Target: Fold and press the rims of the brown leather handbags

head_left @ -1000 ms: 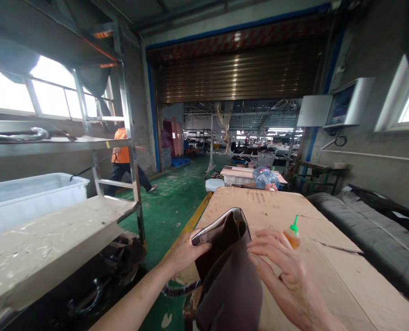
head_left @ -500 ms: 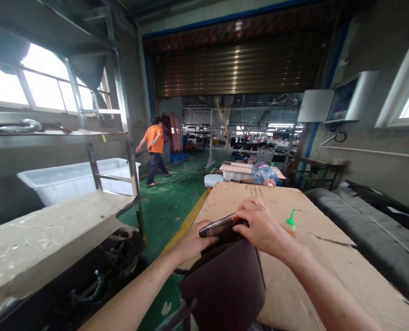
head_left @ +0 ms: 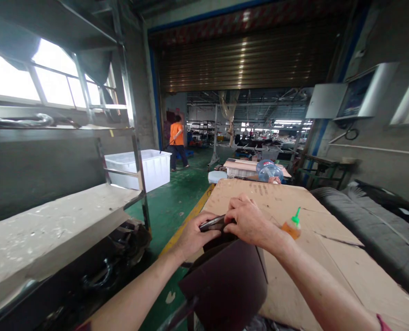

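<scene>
Low in the middle of the head view is a dark brown bag-like piece (head_left: 230,285) with an open top, tilted at the edge of the cardboard-covered table (head_left: 315,276). My left hand (head_left: 192,236) pinches the left end of its shiny dark upper edge, thumb inside. My right hand (head_left: 247,221) grips the same edge further right, its fingers bent over it. The inside of the piece is mostly in shadow, and its lower end runs out of the frame. To the right of my right hand stands a squeeze bottle (head_left: 292,228) with orange liquid and a green nozzle.
A metal rack (head_left: 135,156) with a pale, stained shelf (head_left: 53,230) is on the left. A person in orange (head_left: 176,138) walks beyond, beside a white tub (head_left: 156,170). A large water bottle (head_left: 269,171) lies past the table. Grey fabric rolls (head_left: 370,234) lie at right.
The person in orange has gone further off, to the right, and the white tub has moved right with them. My hands have shifted slightly along the edge, and the squeeze bottle shows more fully.
</scene>
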The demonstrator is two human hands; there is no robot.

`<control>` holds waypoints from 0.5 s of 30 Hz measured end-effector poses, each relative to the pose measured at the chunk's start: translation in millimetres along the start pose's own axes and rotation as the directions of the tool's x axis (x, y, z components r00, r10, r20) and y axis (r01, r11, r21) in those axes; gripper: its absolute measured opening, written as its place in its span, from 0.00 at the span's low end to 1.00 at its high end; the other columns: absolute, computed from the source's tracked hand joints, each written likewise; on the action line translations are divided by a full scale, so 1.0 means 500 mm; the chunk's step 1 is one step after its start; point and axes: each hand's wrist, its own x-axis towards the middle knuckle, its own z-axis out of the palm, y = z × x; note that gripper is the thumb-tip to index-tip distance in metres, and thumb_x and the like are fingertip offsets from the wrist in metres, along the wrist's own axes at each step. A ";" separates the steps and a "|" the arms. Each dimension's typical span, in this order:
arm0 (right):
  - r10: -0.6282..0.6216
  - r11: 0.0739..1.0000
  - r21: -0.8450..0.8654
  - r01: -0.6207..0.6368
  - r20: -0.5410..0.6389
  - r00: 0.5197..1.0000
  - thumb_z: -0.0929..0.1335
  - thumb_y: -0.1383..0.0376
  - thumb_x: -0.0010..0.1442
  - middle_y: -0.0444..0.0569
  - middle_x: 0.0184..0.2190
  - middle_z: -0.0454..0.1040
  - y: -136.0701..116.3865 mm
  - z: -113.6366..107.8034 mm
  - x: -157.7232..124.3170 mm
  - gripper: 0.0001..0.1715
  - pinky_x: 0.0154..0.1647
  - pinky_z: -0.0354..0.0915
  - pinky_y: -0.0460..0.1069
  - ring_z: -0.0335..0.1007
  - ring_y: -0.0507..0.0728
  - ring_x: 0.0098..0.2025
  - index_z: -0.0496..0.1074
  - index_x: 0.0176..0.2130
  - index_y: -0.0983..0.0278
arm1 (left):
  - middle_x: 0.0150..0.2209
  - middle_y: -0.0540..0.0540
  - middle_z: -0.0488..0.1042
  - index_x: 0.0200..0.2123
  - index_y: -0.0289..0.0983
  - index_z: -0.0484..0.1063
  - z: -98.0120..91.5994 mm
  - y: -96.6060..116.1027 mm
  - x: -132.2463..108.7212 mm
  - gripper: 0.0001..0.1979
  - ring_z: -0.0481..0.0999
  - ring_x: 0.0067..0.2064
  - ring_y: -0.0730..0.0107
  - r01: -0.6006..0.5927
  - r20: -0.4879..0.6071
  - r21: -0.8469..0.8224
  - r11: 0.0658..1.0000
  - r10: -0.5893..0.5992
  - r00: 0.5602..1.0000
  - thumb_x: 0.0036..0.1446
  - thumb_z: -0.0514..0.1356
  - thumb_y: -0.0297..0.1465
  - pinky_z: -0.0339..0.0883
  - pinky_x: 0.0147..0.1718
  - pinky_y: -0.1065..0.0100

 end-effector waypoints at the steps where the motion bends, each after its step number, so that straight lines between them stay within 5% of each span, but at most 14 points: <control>1: -0.012 1.000 -0.001 0.012 0.001 1.000 0.75 0.62 0.52 0.47 0.35 0.69 -0.001 0.003 0.002 0.02 0.41 0.52 0.52 0.57 0.60 0.44 0.79 0.30 0.57 | 0.40 0.48 0.73 0.42 0.37 0.76 0.000 -0.001 -0.001 0.13 0.72 0.42 0.67 -0.028 -0.012 0.006 1.000 0.028 1.000 0.51 0.65 0.31 0.63 0.42 0.70; 5: -0.059 0.998 -0.009 0.059 -0.021 0.998 0.74 0.62 0.54 0.46 0.34 0.69 -0.002 0.016 0.009 0.02 0.39 0.51 0.52 0.57 0.59 0.43 0.79 0.29 0.56 | 0.40 0.48 0.73 0.42 0.38 0.77 0.003 -0.001 -0.003 0.11 0.71 0.43 0.68 -0.094 -0.030 0.043 0.995 0.095 0.995 0.54 0.64 0.32 0.62 0.44 0.71; 15: -0.079 0.995 0.035 0.091 -0.254 0.964 0.72 0.70 0.55 0.45 0.30 0.68 -0.012 0.052 -0.006 0.10 0.39 0.53 0.52 0.57 0.57 0.40 0.72 0.23 0.63 | 0.39 0.48 0.73 0.43 0.39 0.77 0.007 -0.003 -0.004 0.11 0.71 0.44 0.67 -0.053 -0.033 0.014 0.999 0.053 0.998 0.56 0.62 0.32 0.62 0.46 0.70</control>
